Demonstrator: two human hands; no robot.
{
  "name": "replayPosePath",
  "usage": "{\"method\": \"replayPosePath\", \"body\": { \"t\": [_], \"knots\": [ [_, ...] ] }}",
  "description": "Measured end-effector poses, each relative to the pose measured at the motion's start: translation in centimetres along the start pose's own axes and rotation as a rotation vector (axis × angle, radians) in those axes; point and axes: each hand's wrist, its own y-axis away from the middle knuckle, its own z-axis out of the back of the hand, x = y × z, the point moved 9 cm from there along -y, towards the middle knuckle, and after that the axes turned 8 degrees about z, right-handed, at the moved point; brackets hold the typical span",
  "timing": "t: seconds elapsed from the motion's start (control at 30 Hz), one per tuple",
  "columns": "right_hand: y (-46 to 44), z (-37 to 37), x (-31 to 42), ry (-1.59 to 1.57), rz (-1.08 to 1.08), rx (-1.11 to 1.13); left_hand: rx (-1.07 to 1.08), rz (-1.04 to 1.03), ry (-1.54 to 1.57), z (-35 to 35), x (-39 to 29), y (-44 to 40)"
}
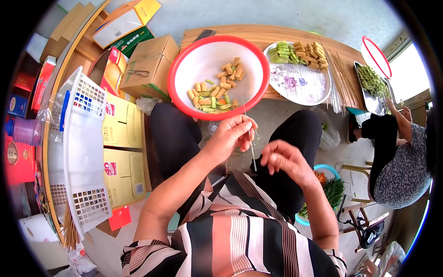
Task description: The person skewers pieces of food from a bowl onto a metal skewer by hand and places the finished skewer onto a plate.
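Note:
My left hand (230,136) pinches a thin skewer (252,150) over my lap, just below the red-rimmed bowl. The skewer runs from near the bowl's rim down between my hands. My right hand (288,161) is to the right of the skewer, apart from it, fingers curled loosely with nothing visible between them. Inside the red-rimmed bowl (194,60) lie brown rolled pieces (225,85) and green cut stems (214,104). A floral plate (295,94) beside it bears green stems (282,53) and stacked brown rolls (314,55).
More skewers (344,76) lie right of the plate. A co-worker (399,161) sits at the far right by a tray of greens (371,83). Cardboard boxes (150,64) and a white basket (85,157) stand left. A blue-rimmed basin (339,173) holds greens on the floor.

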Motion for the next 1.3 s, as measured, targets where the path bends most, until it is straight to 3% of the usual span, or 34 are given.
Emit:
{"method": "replayPosePath", "body": {
  "t": [0.17, 0.33, 0.43, 0.5, 0.57, 0.6, 0.67, 0.8, 0.9, 1.03, 1.1, 1.13, 1.2, 1.3],
  "knots": [
    [-5.4, 2.8, 1.6, 0.033, 0.097, -0.285, 0.066, 0.118, -0.381, -0.7, 2.2, -0.4],
    [-8.7, 3.4, -0.5, -0.04, 0.113, -0.236, 0.154, 0.264, -0.727, -0.2, 2.0, -1.3],
    [-9.3, 5.8, -3.0, -0.223, 0.132, -0.321, -0.155, 0.04, -0.995, 6.6, -3.3, -5.1],
    [-9.5, 6.0, -3.4, -0.228, 0.108, -0.307, -0.342, -0.278, -1.532, 10.6, -7.2, -7.4],
    [-9.5, 5.6, -3.6, -0.219, 0.088, -0.271, -0.44, -0.086, -1.624, 15.1, -7.6, -9.3],
    [-9.6, 5.4, -3.7, -0.215, 0.085, -0.274, -0.437, -0.087, -1.619, 16.0, -7.5, -10.0],
    [-9.5, 4.8, -4.4, -0.174, 0.058, -0.281, -0.489, 0.035, -1.915, 18.2, -6.1, -10.9],
    [-9.2, 4.0, -4.6, -0.041, 0.031, -0.268, -0.482, 0.121, -1.964, 21.1, -3.6, -11.2],
    [-9.3, 3.5, -4.9, -0.014, 0.011, -0.246, -0.494, 0.067, -2.009, 20.9, -3.3, -11.4],
    [-10.2, 2.7, -4.3, 0.084, 0.006, -0.217, -0.469, 0.151, -1.81, 19.3, -4.9, -10.5],
    [-10.8, 1.8, -3.0, 0.052, 0.013, -0.201, -0.357, 0.181, -0.931, 18.5, -5.4, -9.8],
    [-11.2, 1.2, -2.5, 0.024, 0.022, -0.176, -0.356, 0.181, -0.936, 17.6, -6.1, -9.2],
    [-11.8, 0.3, -2.3, 0.016, 0.039, -0.163, -0.217, 0.099, -0.303, 15.3, -6.6, -7.7],
    [-12.3, -0.8, -3.0, -0.004, 0.046, -0.136, -0.141, 0.071, -0.09, 14.7, -6.0, -6.8]
  ]
}}
